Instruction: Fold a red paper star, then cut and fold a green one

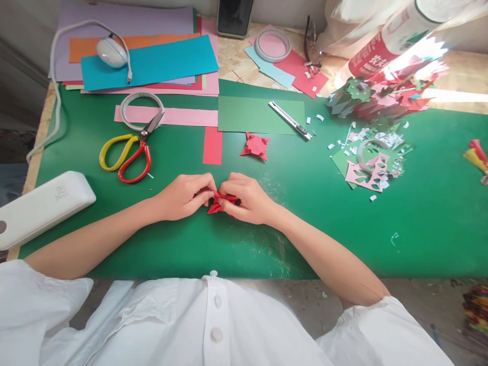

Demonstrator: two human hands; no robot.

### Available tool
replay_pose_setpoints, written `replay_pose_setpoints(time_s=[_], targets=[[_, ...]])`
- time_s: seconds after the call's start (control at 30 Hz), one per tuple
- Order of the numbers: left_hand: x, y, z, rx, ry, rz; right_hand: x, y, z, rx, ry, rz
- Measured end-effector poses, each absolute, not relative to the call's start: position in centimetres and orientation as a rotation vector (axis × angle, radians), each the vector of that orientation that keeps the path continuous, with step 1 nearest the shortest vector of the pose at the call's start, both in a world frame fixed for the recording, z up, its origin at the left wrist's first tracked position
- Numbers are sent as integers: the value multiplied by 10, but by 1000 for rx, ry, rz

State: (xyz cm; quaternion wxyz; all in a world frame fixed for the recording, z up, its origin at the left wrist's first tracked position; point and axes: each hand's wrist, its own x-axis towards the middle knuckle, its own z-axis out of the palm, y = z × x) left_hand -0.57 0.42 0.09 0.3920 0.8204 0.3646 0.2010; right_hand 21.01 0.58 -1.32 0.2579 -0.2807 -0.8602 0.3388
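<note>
A small piece of folded red paper (216, 205) rests on the green mat (297, 223) near its front middle. My left hand (186, 195) pinches its left side with curled fingers. My right hand (246, 199) grips its right side, fingers pressed onto the folds. Most of the paper is hidden under my fingers. Behind my hands lie a second folded red paper shape (255, 146) and a red paper strip (212, 145).
Scissors with yellow and red handles (127, 152) and a tape roll (142, 110) lie at left, a white case (41, 206) at the left edge. A utility knife (290, 120) lies on green paper (255, 115). Paper scraps and cut-outs (371, 160) spread at right. Coloured sheets (148, 61) are stacked at back.
</note>
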Motion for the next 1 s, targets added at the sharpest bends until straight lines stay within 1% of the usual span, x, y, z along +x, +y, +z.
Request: replay_pose_setpoints(time_s=[1.0], targets=[[-6, 3, -1, 2111, 888, 589, 210, 6, -13, -747, -2295, 937]])
